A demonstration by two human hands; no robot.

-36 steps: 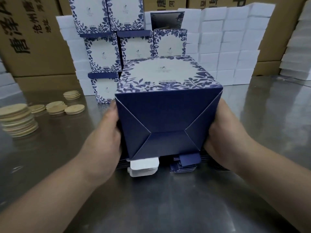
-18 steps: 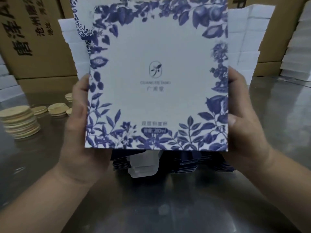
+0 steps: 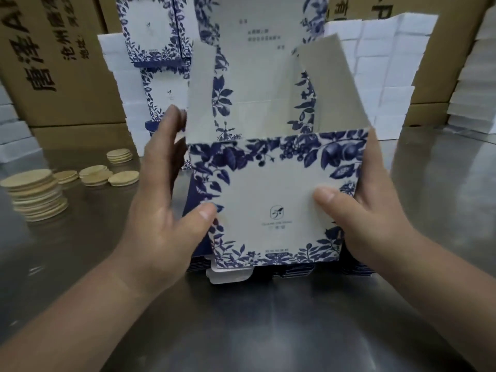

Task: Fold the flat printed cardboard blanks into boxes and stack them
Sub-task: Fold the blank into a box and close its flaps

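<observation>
A white box with blue leaf print (image 3: 271, 189) stands upright in front of me, its top open and its grey-lined flaps (image 3: 330, 84) sticking up. My left hand (image 3: 163, 200) lies along the box's left side with straight, spread fingers and its thumb on the front face. My right hand (image 3: 375, 218) grips the right edge, thumb on the front, fingers hidden behind. Under the box lies a pile of flat blanks (image 3: 357, 269). Folded boxes (image 3: 153, 36) are stacked behind.
Stacks of round wooden discs (image 3: 35, 194) sit on the steel table (image 3: 268, 331) to the left. White foam blocks (image 3: 381, 63) and brown cartons (image 3: 53, 63) line the back.
The box has been turned from bottom-towards-me, through front-face-up, to upright with its open top and flaps upward. My left fingers have loosened and spread along its side.
</observation>
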